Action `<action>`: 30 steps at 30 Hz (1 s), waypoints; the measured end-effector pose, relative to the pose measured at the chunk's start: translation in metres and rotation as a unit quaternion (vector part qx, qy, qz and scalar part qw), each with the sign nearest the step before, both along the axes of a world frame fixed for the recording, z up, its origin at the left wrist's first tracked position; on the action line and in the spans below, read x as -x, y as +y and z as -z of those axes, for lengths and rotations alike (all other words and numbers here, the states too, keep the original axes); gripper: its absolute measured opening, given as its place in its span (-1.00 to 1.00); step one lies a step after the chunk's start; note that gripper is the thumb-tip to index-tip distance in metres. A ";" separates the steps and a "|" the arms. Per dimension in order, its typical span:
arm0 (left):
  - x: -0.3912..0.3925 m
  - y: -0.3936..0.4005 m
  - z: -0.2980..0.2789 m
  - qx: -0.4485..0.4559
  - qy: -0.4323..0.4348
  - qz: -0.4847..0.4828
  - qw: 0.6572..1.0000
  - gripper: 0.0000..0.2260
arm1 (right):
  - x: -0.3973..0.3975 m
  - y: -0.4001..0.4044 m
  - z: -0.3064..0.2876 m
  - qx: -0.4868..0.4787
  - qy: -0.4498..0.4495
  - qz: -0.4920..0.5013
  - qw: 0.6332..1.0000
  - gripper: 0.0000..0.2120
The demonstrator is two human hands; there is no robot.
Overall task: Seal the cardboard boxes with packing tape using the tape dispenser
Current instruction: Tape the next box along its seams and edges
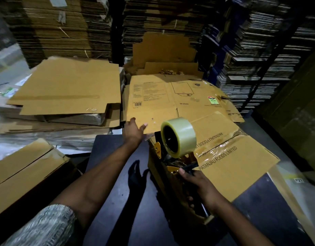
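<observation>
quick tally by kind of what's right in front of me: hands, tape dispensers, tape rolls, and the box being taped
hands: 2, the left hand reaching to the flattened carton, the right hand gripping the tape dispenser
tape dispensers: 1
tape rolls: 1, the clear roll on the dispenser
boxes being taped: 1, the printed box
total: 5

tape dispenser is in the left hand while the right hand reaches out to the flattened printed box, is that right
Not quite: the hands are swapped. In the head view the right hand grips the tape dispenser, while the left hand reaches out to the flattened printed box.
</observation>
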State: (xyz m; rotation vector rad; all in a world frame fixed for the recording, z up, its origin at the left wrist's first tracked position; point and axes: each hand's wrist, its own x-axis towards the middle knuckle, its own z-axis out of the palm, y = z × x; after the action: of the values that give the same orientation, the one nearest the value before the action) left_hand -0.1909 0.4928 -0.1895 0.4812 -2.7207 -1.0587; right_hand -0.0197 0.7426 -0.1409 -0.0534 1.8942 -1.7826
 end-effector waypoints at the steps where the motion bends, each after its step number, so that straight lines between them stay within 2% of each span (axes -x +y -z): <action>1: -0.004 0.000 -0.003 -0.005 0.039 -0.007 0.999 -0.61 | -0.001 0.000 0.000 0.004 -0.001 -0.004 1.000 -0.70; 3: -0.014 0.004 -0.007 -0.006 0.047 0.076 0.996 -0.78 | -0.001 0.001 0.001 -0.001 0.002 -0.005 1.000 -0.66; 4: -0.021 0.008 -0.008 0.003 0.019 0.122 0.992 -0.82 | 0.000 0.001 0.002 -0.011 0.007 -0.004 1.000 -0.65; 6: -0.027 0.013 -0.008 0.017 -0.017 0.154 0.988 -0.86 | 0.001 0.001 0.003 -0.020 0.011 -0.002 1.000 -0.58; 7: -0.027 0.014 -0.008 0.020 -0.017 0.151 0.988 -0.87 | 0.000 0.001 0.001 -0.024 0.012 -0.004 1.000 -0.56; 9: -0.027 0.015 -0.009 0.025 -0.013 0.134 0.991 -0.86 | -0.001 -0.002 -0.006 -0.025 0.025 -0.018 0.999 -0.70; 11: -0.028 0.014 -0.010 0.038 -0.011 0.131 0.991 -0.85 | -0.001 -0.003 -0.012 -0.024 0.034 -0.024 0.999 -0.75; 16: -0.029 0.017 -0.010 0.071 -0.003 0.133 0.989 -0.84 | -0.012 0.010 -0.007 -0.072 0.018 -0.025 0.997 -0.58; 20: -0.026 0.017 -0.001 0.055 0.027 0.144 0.988 -0.76 | -0.033 0.030 -0.004 -0.073 0.012 -0.026 0.997 -0.45; 25: -0.012 0.017 0.009 0.049 0.029 0.144 0.988 -0.72 | -0.067 0.050 -0.007 -0.071 -0.004 0.014 0.997 -0.54; 30: 0.000 0.024 0.012 0.028 0.047 0.140 0.989 -0.76 | -0.102 0.072 -0.006 -0.100 -0.011 0.056 0.993 -0.37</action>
State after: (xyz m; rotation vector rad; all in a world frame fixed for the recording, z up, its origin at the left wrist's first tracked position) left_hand -0.1910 0.5164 -0.2014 0.0380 -2.7793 -1.0325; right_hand 0.0818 0.8142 -0.1352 0.1465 2.0862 -1.6461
